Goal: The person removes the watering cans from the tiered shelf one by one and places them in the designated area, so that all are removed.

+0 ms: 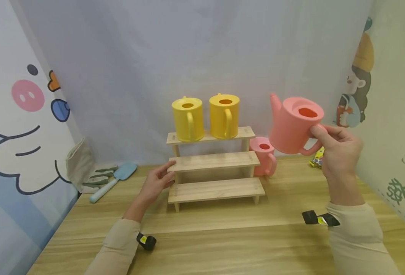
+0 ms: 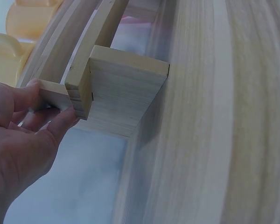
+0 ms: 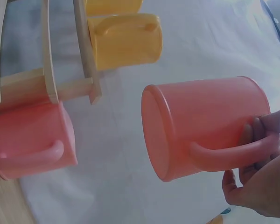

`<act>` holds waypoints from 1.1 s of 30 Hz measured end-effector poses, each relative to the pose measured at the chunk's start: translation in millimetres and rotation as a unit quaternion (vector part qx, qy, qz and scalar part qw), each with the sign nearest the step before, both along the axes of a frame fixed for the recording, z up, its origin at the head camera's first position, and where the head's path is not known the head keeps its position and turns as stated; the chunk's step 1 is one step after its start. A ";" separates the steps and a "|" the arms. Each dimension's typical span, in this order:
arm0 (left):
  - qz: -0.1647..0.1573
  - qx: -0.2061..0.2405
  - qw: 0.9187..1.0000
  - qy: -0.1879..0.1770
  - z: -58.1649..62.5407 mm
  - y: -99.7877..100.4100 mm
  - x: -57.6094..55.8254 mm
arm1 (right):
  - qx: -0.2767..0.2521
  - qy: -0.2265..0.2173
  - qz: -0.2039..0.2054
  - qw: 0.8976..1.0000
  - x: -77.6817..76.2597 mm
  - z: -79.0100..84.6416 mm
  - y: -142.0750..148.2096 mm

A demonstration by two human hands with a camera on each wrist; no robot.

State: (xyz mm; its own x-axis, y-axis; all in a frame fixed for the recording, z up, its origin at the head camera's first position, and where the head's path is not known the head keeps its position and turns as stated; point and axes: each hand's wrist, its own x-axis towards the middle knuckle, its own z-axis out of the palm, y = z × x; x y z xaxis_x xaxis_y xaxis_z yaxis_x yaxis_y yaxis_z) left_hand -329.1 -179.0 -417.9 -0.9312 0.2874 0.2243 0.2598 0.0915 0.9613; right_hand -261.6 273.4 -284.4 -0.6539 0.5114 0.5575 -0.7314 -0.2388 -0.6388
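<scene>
My right hand (image 1: 341, 149) grips a pink watering can (image 1: 293, 124) by its handle, raised in the air to the right of a three-tier wooden stand (image 1: 217, 162). The can tilts, its spout pointing up to the left; the right wrist view shows its flat base and handle. My left hand (image 1: 155, 183) holds the left end of the stand, thumb and fingers around the side by the middle tier, as the left wrist view shows. Two yellow watering cans, a left one (image 1: 195, 124) and a right one (image 1: 219, 118), stand upright on the top tier, handles facing me.
A second pink watering can (image 1: 262, 162) stands on the table (image 1: 223, 244) behind the stand's right end. To the left lie a blue trowel (image 1: 125, 172) and a fabric glove (image 1: 80, 162). A small yellow packet (image 1: 317, 159) sits at the back right. Curtains surround the table.
</scene>
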 end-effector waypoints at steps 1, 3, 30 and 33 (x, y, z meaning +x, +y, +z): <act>0.001 -0.001 1.000 0.000 -0.4 0.0 -0.2 | 0.004 -0.009 -0.011 1.000 -1.6 -1.4 2.2; 0.003 -0.003 1.000 0.001 -0.6 0.1 -0.4 | 0.004 -0.027 -0.024 0.999 -4.9 -3.8 5.7; -0.003 0.009 1.000 -0.002 -1.6 -1.5 0.0 | -0.005 -0.334 -0.133 0.933 -45.1 -62.2 31.5; -0.006 0.007 1.000 -0.002 -1.5 -2.3 0.3 | 0.007 -0.350 -0.132 0.928 -48.2 -69.2 32.8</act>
State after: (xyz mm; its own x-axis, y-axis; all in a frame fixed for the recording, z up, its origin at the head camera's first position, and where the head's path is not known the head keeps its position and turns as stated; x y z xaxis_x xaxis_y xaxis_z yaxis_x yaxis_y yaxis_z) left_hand -328.8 -181.3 -419.4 -0.9287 0.2957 0.2238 0.2563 0.0755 0.9636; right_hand -309.9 306.2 -353.5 -0.7110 0.7013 0.0515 -0.1690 -0.0994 -0.9806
